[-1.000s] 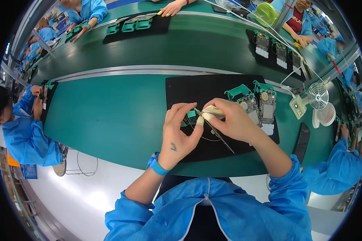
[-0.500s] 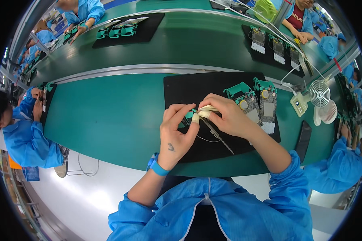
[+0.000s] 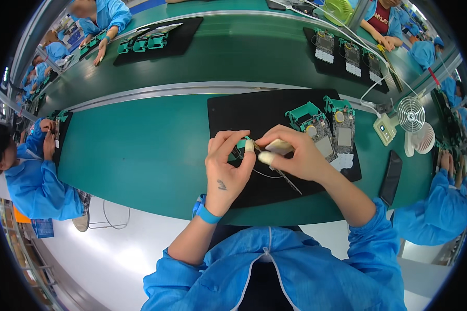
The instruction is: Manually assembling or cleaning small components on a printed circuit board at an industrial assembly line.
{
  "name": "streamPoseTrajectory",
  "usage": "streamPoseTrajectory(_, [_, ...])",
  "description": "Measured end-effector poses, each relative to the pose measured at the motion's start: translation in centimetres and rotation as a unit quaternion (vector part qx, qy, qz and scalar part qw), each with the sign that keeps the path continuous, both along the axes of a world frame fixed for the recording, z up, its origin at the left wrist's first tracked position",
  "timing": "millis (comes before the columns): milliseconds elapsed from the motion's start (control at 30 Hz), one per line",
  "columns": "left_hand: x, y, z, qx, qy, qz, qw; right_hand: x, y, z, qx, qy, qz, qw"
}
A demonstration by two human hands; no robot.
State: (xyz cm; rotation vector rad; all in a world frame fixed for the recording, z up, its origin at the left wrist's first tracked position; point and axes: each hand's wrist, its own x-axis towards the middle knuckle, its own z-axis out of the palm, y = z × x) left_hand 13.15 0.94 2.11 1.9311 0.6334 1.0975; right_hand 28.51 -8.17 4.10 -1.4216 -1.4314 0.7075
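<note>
My left hand [image 3: 226, 161] is closed on one end of a circuit board [image 3: 290, 182] with a green plastic holder [image 3: 240, 145]. The board is tilted nearly on edge, so mostly its thin side shows. My right hand [image 3: 302, 154] has bent fingers around the board's upper part, index tip near my left fingertips. Pale finger cots cover several fingertips. A thin wire [image 3: 267, 175] curves below the board. Whatever small part lies between the fingertips is hidden. Under both hands is a black mat [image 3: 233, 111].
Two more boards with green holders [image 3: 342, 129] lie on the mat, right of my hands. Farther right are a black phone [image 3: 390, 178], a white control box [image 3: 384, 129] and small fans [image 3: 411, 115]. Other mats with boards [image 3: 353, 57] lie beyond the metal rail [image 3: 155, 93]. Co-workers sit around.
My right thumb has moved away from my left fingertips, and the right fingers have spread slightly. The board stays tilted in my left hand. The view has shifted a little.
</note>
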Motion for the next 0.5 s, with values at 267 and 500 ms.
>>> streamPoseTrajectory(267, [0.1,0.0,-0.1,0.010,0.000,0.005,1.000,-2.2,-1.0,0.8,-0.005,-0.089,-0.082,0.993])
streamPoseTrajectory(500, [-0.5,0.2,0.2,0.011,0.006,-0.005,1.000,-1.9,-1.1,0.7,0.027,-0.150,-0.084,0.985])
